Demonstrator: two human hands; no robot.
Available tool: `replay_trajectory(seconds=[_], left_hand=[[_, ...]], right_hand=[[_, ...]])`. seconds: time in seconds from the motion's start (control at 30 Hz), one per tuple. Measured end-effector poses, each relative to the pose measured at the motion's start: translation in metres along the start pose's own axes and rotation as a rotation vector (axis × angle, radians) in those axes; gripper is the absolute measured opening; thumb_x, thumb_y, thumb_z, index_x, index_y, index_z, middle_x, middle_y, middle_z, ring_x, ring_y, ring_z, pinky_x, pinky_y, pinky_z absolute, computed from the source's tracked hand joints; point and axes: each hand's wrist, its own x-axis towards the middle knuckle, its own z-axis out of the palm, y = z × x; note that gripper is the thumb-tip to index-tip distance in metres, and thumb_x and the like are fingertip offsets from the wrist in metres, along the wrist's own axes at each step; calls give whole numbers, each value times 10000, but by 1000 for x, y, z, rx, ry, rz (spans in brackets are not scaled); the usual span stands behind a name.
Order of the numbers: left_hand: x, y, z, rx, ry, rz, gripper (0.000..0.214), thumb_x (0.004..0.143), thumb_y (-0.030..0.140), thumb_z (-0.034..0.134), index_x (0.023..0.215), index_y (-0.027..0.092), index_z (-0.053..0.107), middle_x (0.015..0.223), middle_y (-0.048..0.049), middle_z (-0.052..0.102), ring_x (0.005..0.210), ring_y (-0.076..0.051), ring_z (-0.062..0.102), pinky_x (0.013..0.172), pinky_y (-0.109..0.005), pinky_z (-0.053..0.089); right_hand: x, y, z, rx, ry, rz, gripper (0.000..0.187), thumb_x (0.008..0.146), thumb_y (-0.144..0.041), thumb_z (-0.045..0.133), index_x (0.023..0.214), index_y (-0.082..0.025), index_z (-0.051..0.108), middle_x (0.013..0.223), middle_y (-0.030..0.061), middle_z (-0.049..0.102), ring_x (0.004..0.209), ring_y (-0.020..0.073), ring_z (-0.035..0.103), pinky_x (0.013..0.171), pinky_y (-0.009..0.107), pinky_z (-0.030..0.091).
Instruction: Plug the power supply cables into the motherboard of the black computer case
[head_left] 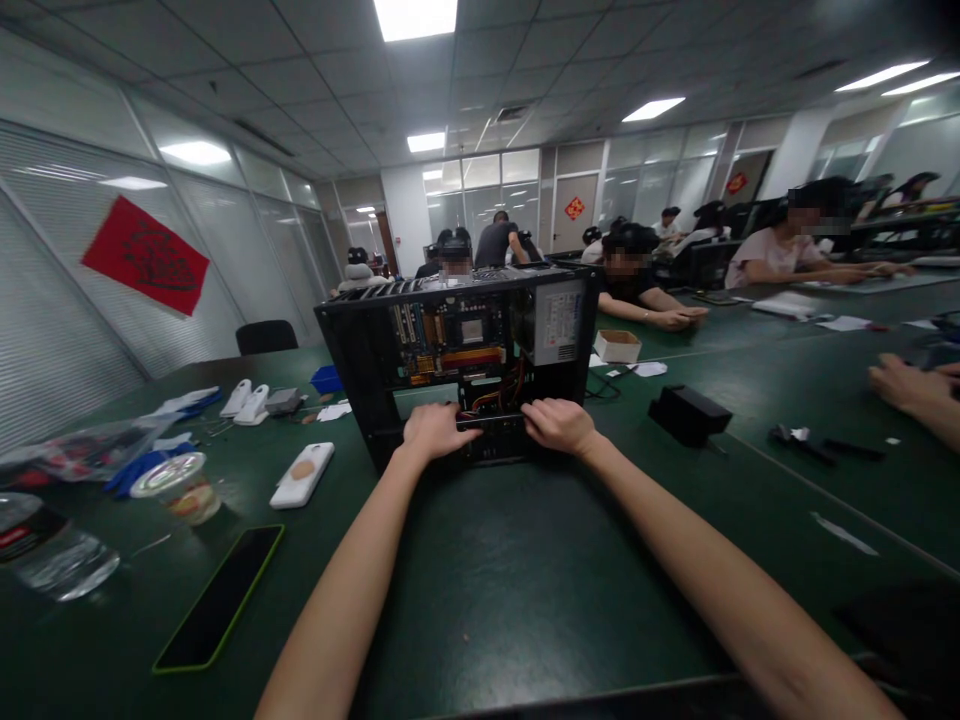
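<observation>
An open black computer case lies on its side on the dark green table, its motherboard and power supply facing me. My left hand and my right hand both reach into the lower front of the case. Their fingers curl over a black drive-like part beneath a bundle of orange and red cables. Both hands press on that part from either side.
On the left lie a phone with a green rim, a white phone case, a lidded cup, a water bottle and blue gloves. A black box, a white carton and another person's hand are on the right. Several people sit behind.
</observation>
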Motion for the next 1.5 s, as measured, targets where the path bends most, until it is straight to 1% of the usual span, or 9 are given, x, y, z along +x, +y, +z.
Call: replay_trajectory(seconds=[0.17,0.4,0.87,1.0,1.1,1.17,1.23,1.37,1.5], left_hand=[[8,-2,6,-29,-9,-26,676,824,794,491,1048,202,729,949,-144,751,920,-332,716,757,-355,516],[19,-17,8,-209,-70,37,456,833,616,627,951,194,752,899,-94,758,840,-276,700,657,-303,455],[17,-17,-16,-384,-216,53,358,798,436,748,1004,145,786,947,-91,775,863,-256,703,705,-285,465],[2,-13,-40,-447,-91,108,269,863,366,693,1040,179,770,999,-78,778,925,-253,714,751,-286,501],[-10,1,-62,-425,104,114,289,943,368,601,1108,193,759,1060,-100,772,1005,-281,710,839,-326,514],[-16,13,-74,-466,193,159,332,948,374,601,1200,203,734,1140,-101,759,1067,-299,697,918,-357,508],[-20,23,-83,-609,226,240,331,960,342,585,1240,228,719,1188,-74,748,1110,-285,684,981,-365,496],[-26,32,-95,-961,262,300,297,970,265,551,1198,182,723,1180,-72,743,1096,-245,678,1002,-350,500],[-33,23,-102,-1087,193,257,214,962,297,591,1043,153,726,1065,-60,747,989,-208,683,895,-302,529]], right_hand=[[3,-2,5,-32,1,41,242,962,-241,512,919,-139,727,721,53,649,652,163,490,646,329,286],[3,-12,0,16,9,140,262,983,-300,525,927,-132,718,735,54,653,671,171,524,672,333,320],[9,-19,-9,83,-92,328,412,1014,-360,488,721,-162,700,667,52,691,605,149,579,619,315,302],[16,-23,-23,138,-164,456,473,1024,-363,457,642,-172,660,630,68,682,580,163,597,594,314,331],[42,-31,-43,394,-52,607,362,1024,-412,460,922,-173,712,918,108,756,851,225,694,751,322,466],[72,-37,-58,725,76,690,363,1022,-465,454,1180,-200,646,1166,115,723,1079,239,673,914,355,504],[104,-41,-68,1061,109,775,440,1026,-505,427,1357,-233,525,1237,91,699,1147,219,659,963,364,517],[147,-37,-72,1343,29,825,482,894,-538,642,1244,-208,606,1157,86,721,1092,231,674,980,383,518],[152,-25,-72,1544,78,951,526,772,-540,764,1131,-180,631,856,32,724,819,196,699,775,336,558]])
